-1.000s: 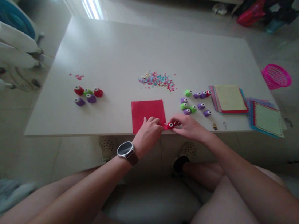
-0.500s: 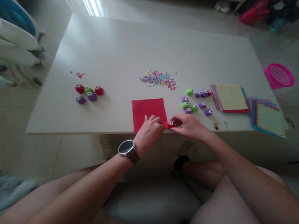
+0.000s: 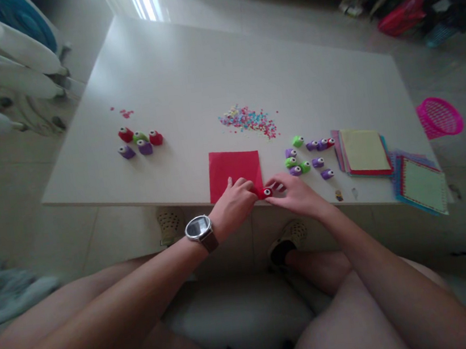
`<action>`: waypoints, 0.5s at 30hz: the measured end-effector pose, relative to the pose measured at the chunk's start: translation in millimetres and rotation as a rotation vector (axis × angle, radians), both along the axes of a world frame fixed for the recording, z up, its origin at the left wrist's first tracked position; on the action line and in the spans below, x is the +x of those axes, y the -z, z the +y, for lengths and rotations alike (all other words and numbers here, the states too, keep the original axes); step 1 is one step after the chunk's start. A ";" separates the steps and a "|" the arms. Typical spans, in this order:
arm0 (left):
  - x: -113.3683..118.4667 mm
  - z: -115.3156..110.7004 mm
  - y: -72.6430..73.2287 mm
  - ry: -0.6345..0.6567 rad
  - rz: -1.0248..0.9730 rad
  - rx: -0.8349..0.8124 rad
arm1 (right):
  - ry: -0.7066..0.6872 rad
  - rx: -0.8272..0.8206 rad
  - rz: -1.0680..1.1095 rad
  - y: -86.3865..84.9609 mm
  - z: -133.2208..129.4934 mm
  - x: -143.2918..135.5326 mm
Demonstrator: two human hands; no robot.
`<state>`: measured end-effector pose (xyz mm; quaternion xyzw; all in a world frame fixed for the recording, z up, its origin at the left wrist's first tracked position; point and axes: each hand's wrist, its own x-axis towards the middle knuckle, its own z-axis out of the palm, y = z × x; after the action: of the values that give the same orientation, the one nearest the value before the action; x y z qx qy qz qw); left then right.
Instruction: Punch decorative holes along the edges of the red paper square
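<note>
Close to the table's front edge is a small red one-eyed figure [image 3: 267, 192], its white eye with a dark centre turned up. My left hand [image 3: 238, 199], with a watch on the wrist, rests over the lower part of a square red sheet [image 3: 232, 169]. Its thumb and forefinger are closed on the left end of the figure. From the other side, my right hand [image 3: 293, 194] has its thumb and fingers curled around the eye end. The fingers hide part of the figure.
Several purple, green and red one-eyed figures [image 3: 318, 162] lie right of my right hand, others [image 3: 144, 146] at the left. Small colourful confetti pieces [image 3: 249, 119] spread mid-table. Stacked coloured sheets [image 3: 365, 148] and patterned sheets [image 3: 423, 184] lie at the right; a pink basket [image 3: 440, 116] stands beyond.
The fingers of my right hand have loosened and shifted slightly around the red figure, so more of its eye shows. My left hand keeps its place on it. The view has shifted slightly.
</note>
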<state>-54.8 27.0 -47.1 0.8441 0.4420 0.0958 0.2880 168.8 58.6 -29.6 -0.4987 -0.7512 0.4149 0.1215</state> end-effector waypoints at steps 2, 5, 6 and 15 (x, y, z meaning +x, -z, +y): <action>-0.2 0.4 -1.4 0.000 -0.014 -0.012 | 0.063 -0.079 0.029 0.1 0.0 -0.9; -0.7 1.2 -3.5 0.005 -0.022 -0.022 | 0.089 -0.130 0.052 2.0 0.4 -1.8; -0.9 1.4 -4.2 0.005 -0.021 -0.026 | 0.094 -0.135 0.057 2.8 0.7 -2.0; -1.5 1.4 -4.4 0.008 -0.055 -0.036 | 0.161 -0.161 0.071 8.2 4.4 -2.8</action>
<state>-56.3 28.4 -42.7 0.8376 0.4323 0.1100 0.3154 166.0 63.0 -37.8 -0.5505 -0.6683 0.4802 0.1404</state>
